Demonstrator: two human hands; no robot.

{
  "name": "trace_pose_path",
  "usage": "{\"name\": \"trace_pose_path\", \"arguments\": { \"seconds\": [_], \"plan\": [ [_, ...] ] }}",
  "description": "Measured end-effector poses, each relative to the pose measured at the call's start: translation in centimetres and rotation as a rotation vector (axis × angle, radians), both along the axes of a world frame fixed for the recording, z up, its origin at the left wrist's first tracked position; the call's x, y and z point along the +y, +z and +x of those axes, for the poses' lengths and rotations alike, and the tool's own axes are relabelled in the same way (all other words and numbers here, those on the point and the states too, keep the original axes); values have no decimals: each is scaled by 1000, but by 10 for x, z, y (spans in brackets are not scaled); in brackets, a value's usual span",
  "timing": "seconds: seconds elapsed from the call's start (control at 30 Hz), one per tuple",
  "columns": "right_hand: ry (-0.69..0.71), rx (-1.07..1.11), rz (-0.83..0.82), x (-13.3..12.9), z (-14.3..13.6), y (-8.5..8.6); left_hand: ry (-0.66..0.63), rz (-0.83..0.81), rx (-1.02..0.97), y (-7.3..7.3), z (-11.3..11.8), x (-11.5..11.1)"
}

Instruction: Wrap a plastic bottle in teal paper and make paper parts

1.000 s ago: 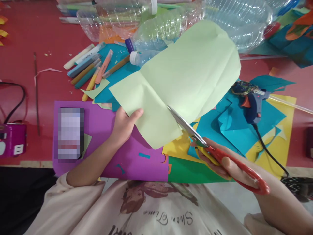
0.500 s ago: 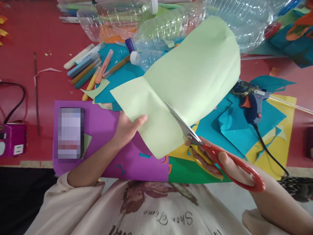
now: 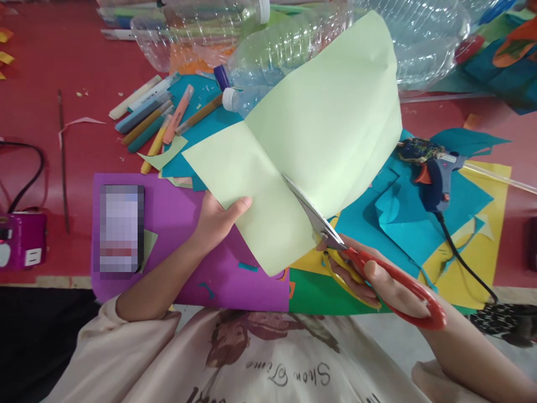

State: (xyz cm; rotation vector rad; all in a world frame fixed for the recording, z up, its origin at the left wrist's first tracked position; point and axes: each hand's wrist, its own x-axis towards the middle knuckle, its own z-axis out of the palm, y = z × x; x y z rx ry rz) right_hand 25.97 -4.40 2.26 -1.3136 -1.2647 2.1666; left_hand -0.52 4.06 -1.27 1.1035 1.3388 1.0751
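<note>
A large sheet of pale green paper (image 3: 331, 117) is lifted over the table, its far part curling upward. My left hand (image 3: 222, 218) pinches the near left edge, thumb on top and the other fingers hidden underneath. My right hand (image 3: 361, 268) grips scissors (image 3: 394, 277) with one red and one yellow handle. Their blades lie along a cut that runs into the paper from its right side, pointing up and left. The blades look nearly closed. Between the cut and my left hand, the near flap slopes down toward me.
Purple card (image 3: 168, 224) lies under my left arm, with a phone (image 3: 121, 228) on it. A glue gun (image 3: 438, 179) with a black cord rests on blue paper (image 3: 411, 224) at right. Markers (image 3: 146, 112) and clear plastic bottles (image 3: 285, 50) crowd the far side.
The far part of the green paper has swung left and its tip has risen. My right hand and the scissors have shifted slightly left. My left hand has barely moved.
</note>
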Motion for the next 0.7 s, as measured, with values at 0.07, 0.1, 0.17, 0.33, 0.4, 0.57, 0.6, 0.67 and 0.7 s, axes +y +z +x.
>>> {"name": "trace_pose_path", "arguments": {
  "seconds": [0.07,0.1,0.17,0.33,0.4,0.57,0.6,0.67,0.7],
  "plan": [
    [-3,73,-48,0,-1,-2,-28,25,45,0,0,1],
    [-9,84,-54,0,-2,-3,-50,39,73,0,-1,1],
    [-15,91,-68,1,-2,-5,-87,66,126,-1,-1,2],
    [-17,86,-87,3,-2,-3,-77,96,191,-2,-3,2],
    [-13,69,-99,4,-2,-2,-78,106,186,-2,-3,2],
    [-10,6,-114,3,2,-6,-87,112,176,-3,-4,2],
    [-13,-7,-123,2,3,-8,-88,108,173,-3,-5,1],
    [-13,-24,-134,2,4,-10,-84,104,165,-4,-5,1],
    [-12,-31,-118,1,5,-10,-85,103,160,-5,-6,1]
  ]
}}
